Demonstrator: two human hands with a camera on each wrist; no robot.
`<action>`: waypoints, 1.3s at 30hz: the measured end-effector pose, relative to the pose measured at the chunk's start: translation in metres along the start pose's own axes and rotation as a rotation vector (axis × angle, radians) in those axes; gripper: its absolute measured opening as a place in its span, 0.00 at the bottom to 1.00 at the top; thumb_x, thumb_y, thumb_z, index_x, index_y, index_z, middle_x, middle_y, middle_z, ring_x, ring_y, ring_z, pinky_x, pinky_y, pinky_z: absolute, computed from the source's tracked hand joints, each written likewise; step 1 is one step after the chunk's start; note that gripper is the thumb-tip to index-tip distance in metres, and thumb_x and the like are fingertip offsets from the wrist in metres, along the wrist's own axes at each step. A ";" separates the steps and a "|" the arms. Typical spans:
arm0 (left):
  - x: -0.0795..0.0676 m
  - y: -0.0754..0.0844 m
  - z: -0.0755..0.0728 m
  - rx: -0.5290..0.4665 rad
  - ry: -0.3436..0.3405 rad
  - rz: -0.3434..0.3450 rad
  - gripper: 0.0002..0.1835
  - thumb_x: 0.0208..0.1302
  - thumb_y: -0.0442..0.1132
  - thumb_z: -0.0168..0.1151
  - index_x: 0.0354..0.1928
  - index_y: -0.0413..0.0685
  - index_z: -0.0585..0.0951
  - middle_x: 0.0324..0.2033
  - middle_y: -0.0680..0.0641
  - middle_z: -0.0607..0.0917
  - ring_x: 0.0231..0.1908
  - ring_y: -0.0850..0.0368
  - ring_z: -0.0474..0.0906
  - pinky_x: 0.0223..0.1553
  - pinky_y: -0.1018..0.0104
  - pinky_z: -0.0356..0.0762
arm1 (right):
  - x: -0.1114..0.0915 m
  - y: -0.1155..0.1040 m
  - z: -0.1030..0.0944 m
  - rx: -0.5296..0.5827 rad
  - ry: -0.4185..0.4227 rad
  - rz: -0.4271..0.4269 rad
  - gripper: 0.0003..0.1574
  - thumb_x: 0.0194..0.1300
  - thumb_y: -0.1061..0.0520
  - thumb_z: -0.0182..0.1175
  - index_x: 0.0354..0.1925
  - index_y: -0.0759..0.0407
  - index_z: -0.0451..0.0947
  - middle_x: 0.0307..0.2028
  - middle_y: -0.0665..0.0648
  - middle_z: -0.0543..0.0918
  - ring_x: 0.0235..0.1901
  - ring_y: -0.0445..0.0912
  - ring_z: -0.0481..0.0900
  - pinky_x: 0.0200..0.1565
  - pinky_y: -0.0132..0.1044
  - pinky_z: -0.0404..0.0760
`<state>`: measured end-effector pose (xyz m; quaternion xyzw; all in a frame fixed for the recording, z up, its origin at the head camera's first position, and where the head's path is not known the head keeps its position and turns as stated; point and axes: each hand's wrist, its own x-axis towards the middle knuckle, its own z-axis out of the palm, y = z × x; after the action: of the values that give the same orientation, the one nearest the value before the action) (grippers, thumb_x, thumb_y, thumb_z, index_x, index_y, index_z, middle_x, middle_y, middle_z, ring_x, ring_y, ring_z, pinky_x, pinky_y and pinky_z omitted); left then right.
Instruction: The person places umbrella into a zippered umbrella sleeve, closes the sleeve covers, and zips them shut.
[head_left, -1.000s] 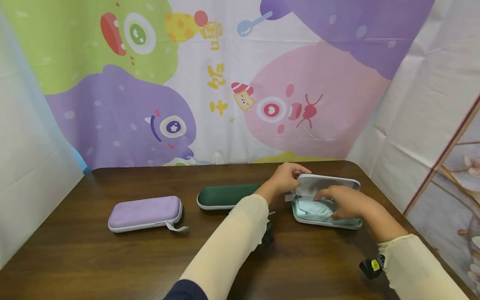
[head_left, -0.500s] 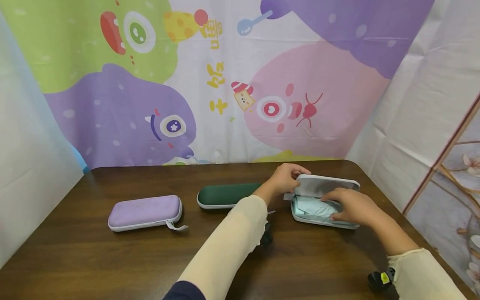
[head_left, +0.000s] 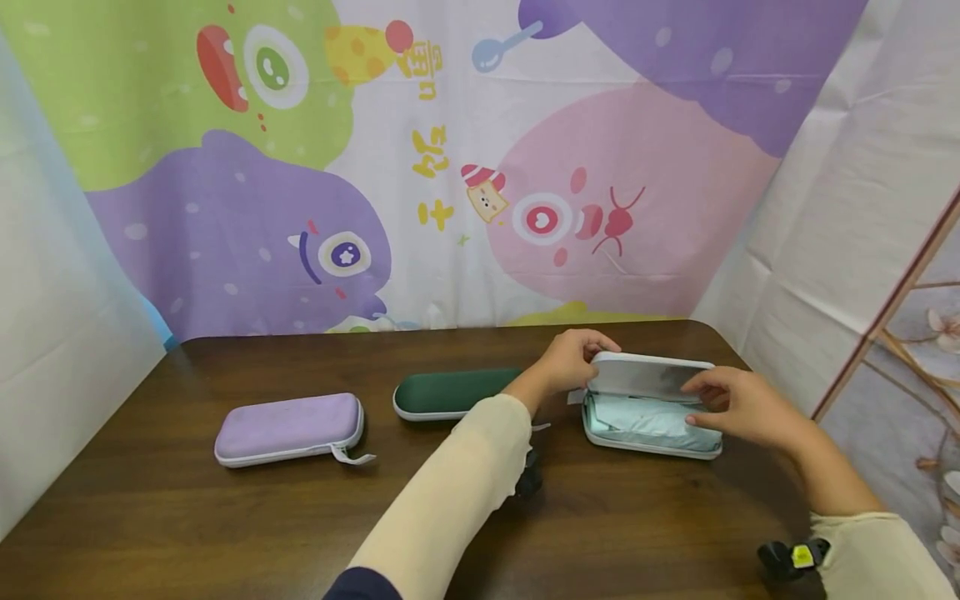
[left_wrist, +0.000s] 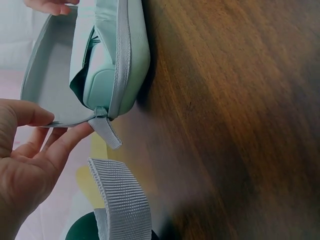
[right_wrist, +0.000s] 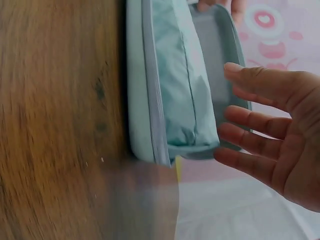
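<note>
A mint zip case (head_left: 652, 448) stands with its lid (head_left: 648, 375) raised at the right of the table. Inside lies a folded bundle of mint fabric (head_left: 645, 417) that looks like a compact umbrella; a smooth rounded end (left_wrist: 100, 87) shows in the left wrist view. My left hand (head_left: 566, 360) pinches the lid's left edge between thumb and fingers. At the case's right end is my right hand (head_left: 750, 408), fingers apart and slightly bent, near the lid and the bundle. Whether its fingertips touch them I cannot tell.
A dark green zip case (head_left: 450, 392) lies left of the mint one, partly behind my left arm. Farther left is a purple zip case (head_left: 288, 427) with a grey pull strap. A printed curtain (head_left: 450, 275) hangs behind the brown table (head_left: 300, 525).
My right hand has moved right, from over the fabric bundle to the case's right end, uncovering more of the bundle. The lid leans slightly lower. My left hand keeps its place on the lid.
</note>
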<state>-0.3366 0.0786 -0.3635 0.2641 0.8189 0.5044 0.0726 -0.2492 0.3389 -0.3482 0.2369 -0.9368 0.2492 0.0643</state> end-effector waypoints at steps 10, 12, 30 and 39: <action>-0.002 0.001 0.000 0.080 -0.020 0.037 0.23 0.54 0.16 0.56 0.45 0.47 0.83 0.43 0.48 0.86 0.39 0.61 0.78 0.32 0.72 0.75 | -0.006 0.009 -0.015 -0.076 0.290 0.107 0.10 0.60 0.61 0.67 0.37 0.66 0.79 0.33 0.61 0.82 0.32 0.51 0.81 0.36 0.41 0.80; -0.002 0.002 0.000 0.099 -0.028 0.052 0.23 0.53 0.15 0.56 0.44 0.47 0.82 0.41 0.49 0.86 0.40 0.61 0.79 0.35 0.73 0.76 | -0.005 0.012 -0.015 -0.053 0.293 0.122 0.14 0.62 0.60 0.65 0.43 0.69 0.78 0.40 0.68 0.80 0.39 0.61 0.81 0.41 0.51 0.80; -0.014 0.009 0.000 0.234 -0.152 0.112 0.11 0.62 0.46 0.68 0.42 0.50 0.86 0.35 0.59 0.85 0.38 0.66 0.77 0.40 0.75 0.74 | -0.012 0.020 -0.005 0.318 0.168 0.354 0.23 0.72 0.55 0.56 0.47 0.80 0.74 0.33 0.55 0.83 0.30 0.37 0.80 0.32 0.29 0.80; -0.020 0.016 0.003 0.324 -0.213 0.147 0.05 0.63 0.44 0.67 0.32 0.52 0.85 0.27 0.59 0.83 0.30 0.66 0.76 0.30 0.75 0.74 | -0.019 0.015 -0.004 0.286 0.085 0.303 0.20 0.68 0.58 0.60 0.46 0.79 0.77 0.32 0.60 0.84 0.27 0.44 0.83 0.32 0.36 0.83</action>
<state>-0.3132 0.0763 -0.3541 0.3831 0.8555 0.3394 0.0786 -0.2398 0.3604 -0.3561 0.0892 -0.9133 0.3962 0.0312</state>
